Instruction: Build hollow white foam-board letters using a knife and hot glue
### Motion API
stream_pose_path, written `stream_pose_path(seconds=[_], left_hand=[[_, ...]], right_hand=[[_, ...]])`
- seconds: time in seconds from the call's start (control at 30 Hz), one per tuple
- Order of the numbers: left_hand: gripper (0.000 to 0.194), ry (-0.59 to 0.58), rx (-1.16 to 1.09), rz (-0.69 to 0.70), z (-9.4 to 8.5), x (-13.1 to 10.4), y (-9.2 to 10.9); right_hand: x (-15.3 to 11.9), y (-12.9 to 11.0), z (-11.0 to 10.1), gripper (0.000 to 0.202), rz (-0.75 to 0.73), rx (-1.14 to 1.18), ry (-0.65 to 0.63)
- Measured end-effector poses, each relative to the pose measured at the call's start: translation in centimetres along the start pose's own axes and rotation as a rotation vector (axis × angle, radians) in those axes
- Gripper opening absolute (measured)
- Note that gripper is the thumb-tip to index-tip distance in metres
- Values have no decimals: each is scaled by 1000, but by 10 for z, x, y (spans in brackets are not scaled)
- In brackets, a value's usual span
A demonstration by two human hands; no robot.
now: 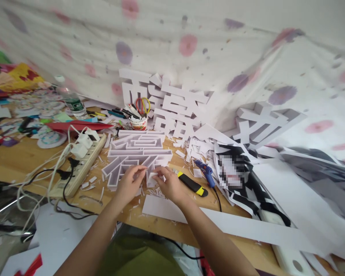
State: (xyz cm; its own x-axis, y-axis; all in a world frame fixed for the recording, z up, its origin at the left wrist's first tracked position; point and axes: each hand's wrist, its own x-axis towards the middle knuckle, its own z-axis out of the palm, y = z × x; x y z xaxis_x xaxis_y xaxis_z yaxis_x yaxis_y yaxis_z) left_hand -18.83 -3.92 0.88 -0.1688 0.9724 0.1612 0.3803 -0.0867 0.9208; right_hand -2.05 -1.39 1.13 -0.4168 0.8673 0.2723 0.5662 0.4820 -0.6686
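A white foam-board character (138, 152) with thin upright walls lies on the wooden table in front of me. My left hand (132, 181) is at its near edge, thumb and fingertips brought together in a pinch; what they hold, if anything, is too small to make out. Close by on the right, my right hand (169, 183) pinches a small white board piece (151, 179) against the character's lower right part. A yellow-and-black utility knife (192, 184) lies right of my right hand, with a blue glue gun (206, 172) beyond it.
A long white board strip (235, 223) lies along the front edge. Left stands a power strip (79, 168) with tangled cables. Behind are a cup of tools (138, 123), finished white characters (175, 101) and a water bottle (74, 102). White scraps (199, 147) litter the table.
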Motion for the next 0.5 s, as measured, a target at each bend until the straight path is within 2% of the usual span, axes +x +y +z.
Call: stream_pose_path(seconds=[0.17, 0.27, 0.5], left_hand=[[24, -102, 221, 202, 2, 4, -9], [25, -127, 314, 246, 4, 4, -11], [27, -134, 456, 286, 7, 3, -14]], right_hand=[[2, -5, -5, 11, -151, -132, -35], [3, -12, -12, 12, -257, -255, -70], [4, -19, -15, 18, -396, -443, -120]])
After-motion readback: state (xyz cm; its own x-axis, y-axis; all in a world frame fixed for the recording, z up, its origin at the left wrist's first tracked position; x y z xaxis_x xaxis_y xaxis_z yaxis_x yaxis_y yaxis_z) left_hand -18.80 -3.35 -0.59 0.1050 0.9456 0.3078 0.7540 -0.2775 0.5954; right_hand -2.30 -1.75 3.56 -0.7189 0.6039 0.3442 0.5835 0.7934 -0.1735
